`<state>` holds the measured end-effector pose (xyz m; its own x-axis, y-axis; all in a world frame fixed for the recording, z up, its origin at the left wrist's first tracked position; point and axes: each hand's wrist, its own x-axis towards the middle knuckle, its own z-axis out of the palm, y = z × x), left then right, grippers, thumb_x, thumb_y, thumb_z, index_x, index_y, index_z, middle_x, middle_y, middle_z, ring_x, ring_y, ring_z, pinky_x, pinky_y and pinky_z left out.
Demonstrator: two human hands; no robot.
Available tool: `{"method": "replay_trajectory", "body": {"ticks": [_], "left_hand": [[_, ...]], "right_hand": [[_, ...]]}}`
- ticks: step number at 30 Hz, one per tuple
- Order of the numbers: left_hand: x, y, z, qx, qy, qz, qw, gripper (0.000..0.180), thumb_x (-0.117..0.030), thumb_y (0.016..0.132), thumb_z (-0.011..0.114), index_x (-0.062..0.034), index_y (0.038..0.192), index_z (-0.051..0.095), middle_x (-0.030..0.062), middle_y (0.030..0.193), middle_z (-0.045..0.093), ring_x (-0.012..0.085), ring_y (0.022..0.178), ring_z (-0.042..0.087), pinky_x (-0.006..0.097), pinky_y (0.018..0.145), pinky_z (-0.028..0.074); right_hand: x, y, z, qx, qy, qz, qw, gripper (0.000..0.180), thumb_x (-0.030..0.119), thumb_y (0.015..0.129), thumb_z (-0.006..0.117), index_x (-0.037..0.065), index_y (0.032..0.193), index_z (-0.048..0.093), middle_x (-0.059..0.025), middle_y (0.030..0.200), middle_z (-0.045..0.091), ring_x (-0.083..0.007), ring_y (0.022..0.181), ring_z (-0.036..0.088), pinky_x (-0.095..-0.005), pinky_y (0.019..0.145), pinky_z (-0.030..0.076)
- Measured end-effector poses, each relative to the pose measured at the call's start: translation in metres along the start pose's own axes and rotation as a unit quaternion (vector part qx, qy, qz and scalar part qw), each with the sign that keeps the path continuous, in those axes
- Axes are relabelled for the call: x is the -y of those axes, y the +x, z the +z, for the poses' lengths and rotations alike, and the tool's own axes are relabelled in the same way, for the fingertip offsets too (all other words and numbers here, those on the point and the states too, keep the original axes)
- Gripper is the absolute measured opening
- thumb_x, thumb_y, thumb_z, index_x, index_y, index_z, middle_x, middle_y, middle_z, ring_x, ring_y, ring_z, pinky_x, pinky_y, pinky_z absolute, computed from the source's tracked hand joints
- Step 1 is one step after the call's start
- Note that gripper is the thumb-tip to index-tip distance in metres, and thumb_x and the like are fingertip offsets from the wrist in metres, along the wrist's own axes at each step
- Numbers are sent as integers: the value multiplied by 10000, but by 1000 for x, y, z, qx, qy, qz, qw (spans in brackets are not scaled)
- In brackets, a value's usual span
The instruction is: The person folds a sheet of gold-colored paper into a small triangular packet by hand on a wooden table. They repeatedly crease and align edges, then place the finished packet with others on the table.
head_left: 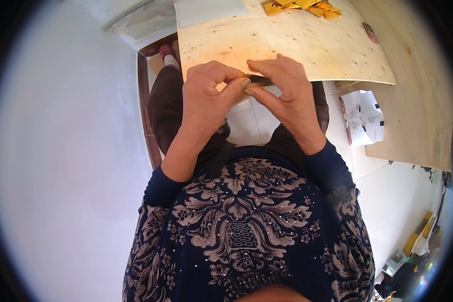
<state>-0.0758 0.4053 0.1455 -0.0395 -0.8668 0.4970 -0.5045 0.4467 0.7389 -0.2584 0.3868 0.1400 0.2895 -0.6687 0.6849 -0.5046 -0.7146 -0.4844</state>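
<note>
My left hand (211,90) is raised at the near edge of the wooden table, its thumb and forefinger pinched together. What sits in that pinch is too small to make out. Close by on the right is my right hand (289,88), its thumb and fingers curved and apart, with the tips almost meeting the left fingertips. A dark narrow patch (260,80) shows between the two hands; whether it is a held strip or something behind them I cannot tell. Farther off, gold foil packets (304,6) lie in a loose heap on the table (267,40).
A pale sheet (211,11) lies at the table's far left. Near its right edge is a small dark red object (370,32). A white bag (363,118) stands below on the right, beside another wooden board (412,121). A white wall (65,151) rises on my left.
</note>
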Motion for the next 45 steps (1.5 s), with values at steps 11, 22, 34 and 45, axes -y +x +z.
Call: {"method": "replay_trajectory", "body": {"ticks": [11, 22, 34, 45], "left_hand": [[22, -13, -18, 91, 130, -68, 985, 162, -133, 730, 757, -38, 838, 682, 86, 816, 675, 239, 867, 618, 345, 816, 469], [53, -28, -42, -63, -321, -203, 923, 194, -17, 817, 726, -19, 993, 644, 26, 882, 680, 63, 775, 592, 203, 708, 478], [43, -25, -37, -163, -342, -110, 919, 246, 18, 808, 743, -17, 1013, 611, 31, 960, 626, 74, 818, 593, 191, 719, 490], [50, -29, -41, -141, -358, -162, 909, 147, -4, 839, 728, -15, 976, 674, 18, 908, 678, 64, 804, 596, 184, 735, 483]], "right_hand": [[-22, -11, -32, -74, 273, 258, 924, 125, 69, 915, 667, 10, 1024, 685, 1, 947, 686, -58, 846, 594, -214, 768, 488], [-55, -18, -40, -234, 333, 313, 858, 167, 155, 951, 633, 20, 1048, 653, -32, 938, 658, -109, 834, 621, -243, 801, 520], [-59, -21, -30, -219, 385, 343, 828, 178, 171, 969, 604, 20, 1056, 639, -60, 939, 667, -142, 814, 642, -287, 751, 564], [-62, -23, -29, -221, 394, 329, 829, 163, 168, 966, 612, 33, 1051, 648, -38, 951, 667, -122, 828, 628, -281, 747, 552]]}}
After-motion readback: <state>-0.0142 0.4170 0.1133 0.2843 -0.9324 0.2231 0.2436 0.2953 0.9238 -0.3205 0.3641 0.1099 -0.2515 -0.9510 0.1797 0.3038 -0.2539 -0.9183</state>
